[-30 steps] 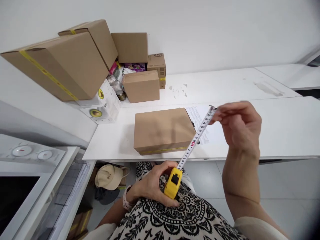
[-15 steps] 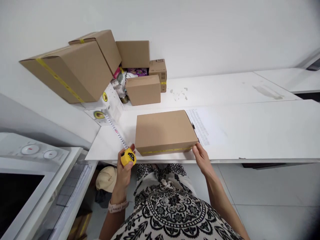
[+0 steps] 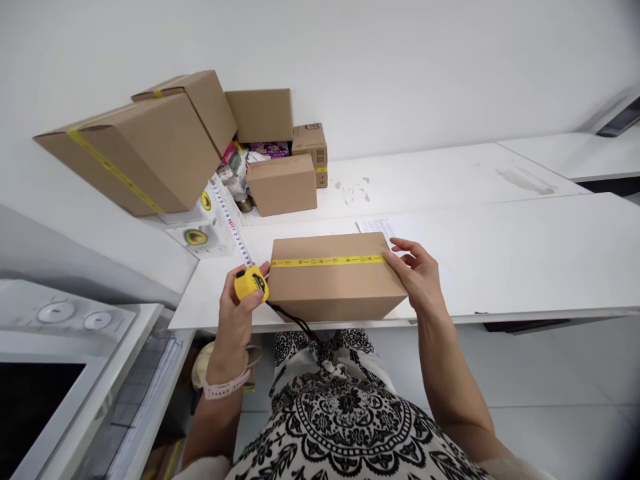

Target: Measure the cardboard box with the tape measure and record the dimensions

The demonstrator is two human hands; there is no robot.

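Note:
A flat cardboard box [image 3: 335, 285] with a yellow tape strip across its top sits at the near edge of the white table [image 3: 525, 253]. My left hand [image 3: 239, 313] is closed round a yellow tape measure [image 3: 251, 283] at the box's left side. Its white blade [image 3: 230, 219] runs away up and to the left. My right hand [image 3: 419, 279] rests against the box's right end, fingers spread and bent over the edge. A printed sheet [image 3: 376, 227] lies behind the box.
Several cardboard boxes [image 3: 140, 150] are stacked at the back left, with a white avocado-print carton [image 3: 200, 227] and small packets among them. A white appliance [image 3: 60, 347] stands at the left. A tan cap [image 3: 200, 363] lies below the table.
The box has been tipped over, so its yellow tape strip now faces up. My right hand moved from the near right corner to the right end. The tape measure stayed at the left side.

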